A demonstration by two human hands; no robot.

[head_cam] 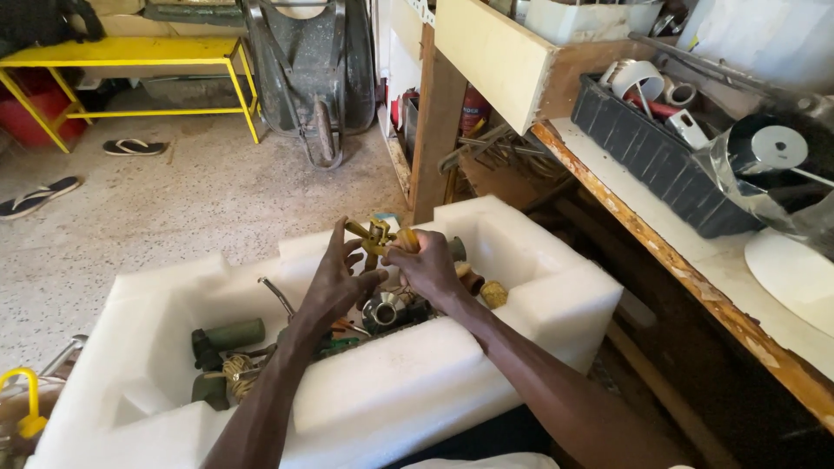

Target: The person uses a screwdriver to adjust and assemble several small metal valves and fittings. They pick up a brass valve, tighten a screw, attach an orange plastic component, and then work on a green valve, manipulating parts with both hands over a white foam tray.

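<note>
White foam packing point(417, 382), a thick block with deep hollows, lies nearest the camera and spans the lower middle of the view, with both bare forearms reaching over its near wall. Above its central hollow the right hand point(430, 265) has its grip clamped on a small brass sprinkler head point(375, 236), fingers wrapped round the yellow-orange end of the fitting, which is held up clear of the foam near the far wall. Just left of it, the left hand point(334, 282) has its grip apart, fingers spread and fingertips touching or nearly touching the brass piece; which of the two cannot be told. Beneath the hands, in the hollow, sit a shiny metal fitting point(382, 310), a brass knurled nut point(493, 294) to the right, and a dark green cylinder point(228, 335) to the left, with tangled wires and a thin bent metal rod point(276, 295) among them. At the near left edge stands a yellow handle point(26, 399). On the right a wooden worktop point(686, 260) with chipped edging carries a dark plastic tray point(643, 152) holding rolls of tape. Far left on the speckled floor point(200, 191) stand a yellow bench point(130, 56), loose sandals point(132, 147) and, further right, an upended wheelbarrow point(313, 69).
</note>
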